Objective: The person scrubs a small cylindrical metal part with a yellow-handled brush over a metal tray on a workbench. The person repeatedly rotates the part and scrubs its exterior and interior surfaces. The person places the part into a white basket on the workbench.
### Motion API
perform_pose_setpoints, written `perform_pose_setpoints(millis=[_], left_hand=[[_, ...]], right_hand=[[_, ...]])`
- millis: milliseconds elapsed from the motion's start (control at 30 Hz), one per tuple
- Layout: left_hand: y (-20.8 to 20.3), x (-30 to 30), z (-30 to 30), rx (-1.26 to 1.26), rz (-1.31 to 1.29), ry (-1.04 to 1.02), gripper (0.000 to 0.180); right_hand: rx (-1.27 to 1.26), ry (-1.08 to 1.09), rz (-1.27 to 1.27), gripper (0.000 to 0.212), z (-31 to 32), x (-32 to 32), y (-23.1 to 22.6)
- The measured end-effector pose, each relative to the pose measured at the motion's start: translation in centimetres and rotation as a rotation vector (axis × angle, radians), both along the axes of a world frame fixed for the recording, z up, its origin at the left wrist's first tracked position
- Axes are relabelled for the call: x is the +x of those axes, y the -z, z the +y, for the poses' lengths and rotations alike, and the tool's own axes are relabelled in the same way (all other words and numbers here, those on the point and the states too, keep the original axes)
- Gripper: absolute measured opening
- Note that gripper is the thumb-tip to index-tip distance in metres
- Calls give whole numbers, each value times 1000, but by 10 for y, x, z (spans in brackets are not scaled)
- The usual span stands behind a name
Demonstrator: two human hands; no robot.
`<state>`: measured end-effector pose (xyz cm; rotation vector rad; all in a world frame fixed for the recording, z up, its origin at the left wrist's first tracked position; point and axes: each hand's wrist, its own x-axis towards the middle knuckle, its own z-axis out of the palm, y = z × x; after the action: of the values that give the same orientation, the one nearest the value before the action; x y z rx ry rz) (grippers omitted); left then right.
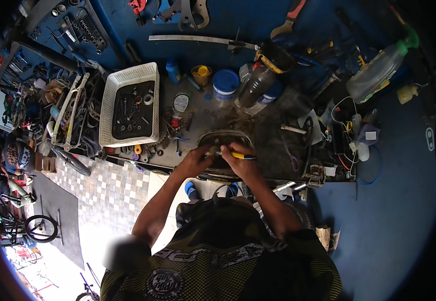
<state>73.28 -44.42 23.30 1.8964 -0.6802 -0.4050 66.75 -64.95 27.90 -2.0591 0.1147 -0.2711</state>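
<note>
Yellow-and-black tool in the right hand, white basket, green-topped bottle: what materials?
Yellow-and-black tool: likely plastic outside, given its solid, bright colour; the right hand hides part of it.
White basket: probably moulded plastic, fairly matte; uniform colour, perforated walls.
Green-topped bottle: apparently thin plastic, glossy and translucent; light shows through.

There are two hands (196, 161) (240, 165), one yellow tool (244, 156), one white basket (103, 108), two shoes (192, 191) (232, 189).
</note>
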Motion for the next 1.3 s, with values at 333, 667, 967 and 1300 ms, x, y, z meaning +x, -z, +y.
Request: perform_pose_setpoints(millis=[333,667,967,1300], left_hand=[[-15,-3,-5,66,-28,-42,34],[-8,-1,-8,1,-212,-43,39],[-1,1,2,-67,139,-51,30],[-7,-3,6,-317,604,22,19]], right_hand=[[-10,-14,-308,30,6,-4,-16],[-118,44,-297,23,8,-4,-19],[-212,47,225,32,-10,-4,14],[-33,-190,20,25,-22,-21,56]])
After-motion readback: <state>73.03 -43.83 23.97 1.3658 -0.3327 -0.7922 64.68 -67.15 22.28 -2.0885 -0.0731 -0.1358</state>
